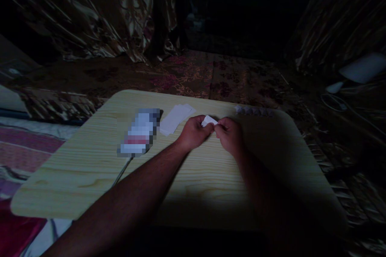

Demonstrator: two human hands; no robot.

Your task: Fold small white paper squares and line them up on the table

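Observation:
Both of my hands meet over the middle of the wooden table (193, 176), pinching one small piece of white paper (210, 120). My left hand (195, 131) grips its left side, with the thumb along the near edge. The thumb and fingers of my right hand (230, 134) close on its right end. The fingers cover much of the paper, so its folds cannot be made out. Just left of my left hand lies a loose stack of white paper strips (175, 119), slightly fanned.
A pixelated phone-like object (140, 132) lies on the left, with a cable (123, 170) running toward me. Several small pale folded pieces (253, 111) line the far right edge. Patterned curtains (132, 12) hang behind; a white lamp-like object (363, 67) stands at right.

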